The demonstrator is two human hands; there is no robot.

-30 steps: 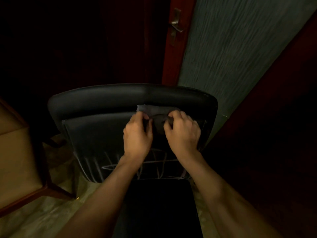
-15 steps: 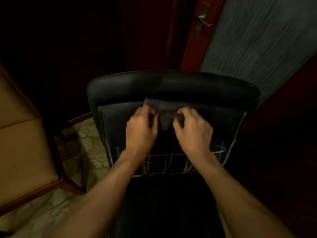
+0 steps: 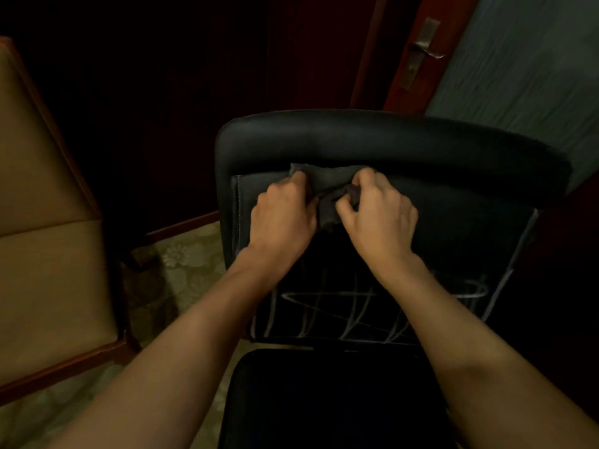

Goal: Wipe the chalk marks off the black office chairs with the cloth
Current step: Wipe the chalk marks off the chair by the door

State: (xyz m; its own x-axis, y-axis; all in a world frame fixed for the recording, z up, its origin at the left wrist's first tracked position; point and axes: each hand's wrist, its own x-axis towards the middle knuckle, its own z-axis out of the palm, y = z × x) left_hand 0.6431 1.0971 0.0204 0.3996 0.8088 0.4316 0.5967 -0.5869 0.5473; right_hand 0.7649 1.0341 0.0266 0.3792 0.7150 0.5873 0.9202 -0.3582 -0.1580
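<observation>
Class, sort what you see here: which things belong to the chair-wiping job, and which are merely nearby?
Belongs to the job:
cloth
black office chair
chalk marks
left hand
right hand

Merely nearby:
tan chair
door handle
patterned floor

A patterned pale-green floor (image 3: pixel 181 267) is showing at lower left, its floral motif dim in the low light. A black office chair (image 3: pixel 389 140) is standing on it at centre, its base hidden beneath the seat. A tan upholstered chair (image 3: pixel 48 260) with a reddish wooden frame is standing on the same floor at left, just beside the office chair. A reddish wooden strip (image 3: pixel 184 225) is running along the floor's far edge.
</observation>
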